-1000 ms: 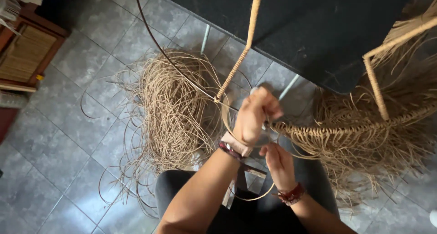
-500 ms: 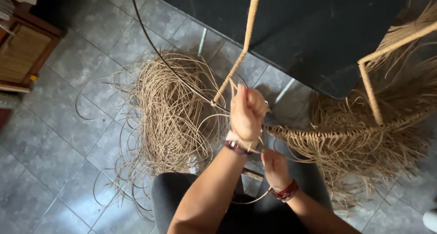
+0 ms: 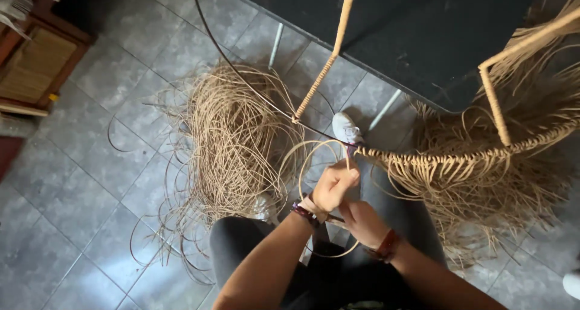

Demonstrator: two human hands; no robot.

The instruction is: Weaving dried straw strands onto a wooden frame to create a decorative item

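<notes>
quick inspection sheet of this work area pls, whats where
surface: grey tiled floor; dark table top above it.
job's things: wrapped frame with loose fringe hanging under it; a thin strand loops from the hands.
clutter: big pile of loose strands on the floor at left.
grips: left hand pinches the strand by the frame's end; right hand is closed just below it.
cables: nothing seen.
surroundings: wooden cabinet at far left; white shoe under the frame.

Open tiled floor (image 3: 78, 183) far left; loose cane pile (image 3: 232, 144) left, hanging fringe (image 3: 477, 183) right.
</notes>
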